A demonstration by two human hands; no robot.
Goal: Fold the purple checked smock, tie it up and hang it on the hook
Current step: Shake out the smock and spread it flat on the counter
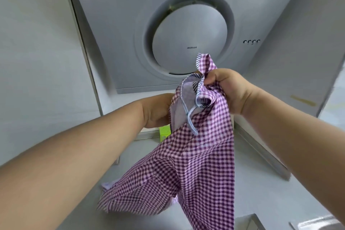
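Observation:
The purple checked smock (188,164) hangs in the air in front of me, its lower part trailing down toward a grey counter. My right hand (225,89) grips a bunched top corner, with a tip of cloth sticking up above the fist. My left hand (156,112) is behind the smock's left edge at about the same height; its fingers are hidden by the cloth. A pale lining and a light blue trimmed strap show near the top. No hook is in view.
A grey range hood (188,30) with a round panel fills the wall ahead. A white cabinet side (37,52) stands at left. A small green box (165,132) sits on the grey counter (261,183) behind the smock.

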